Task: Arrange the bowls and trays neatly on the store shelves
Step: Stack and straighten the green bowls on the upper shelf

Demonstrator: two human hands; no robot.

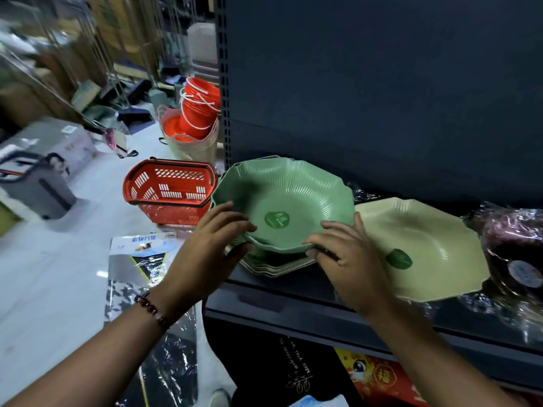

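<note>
A ribbed green bowl (286, 195) with a round green sticker sits tilted on top of a stack of green and cream bowls (276, 264) at the left end of the dark shelf (293, 304). My left hand (211, 245) grips its near left rim. On the near right rim my right hand (343, 254) holds the same bowl. To the right, a cream bowl (423, 248) with a green sticker lies on the shelf, touching the green one.
Dark bowls wrapped in clear plastic (514, 254) sit at the shelf's right end. A red shopping basket (170, 189) stands on the floor left of the shelf, with orange buckets (199, 107) in a pale tub behind it. Plastic-wrapped packets (141, 259) lie on the floor.
</note>
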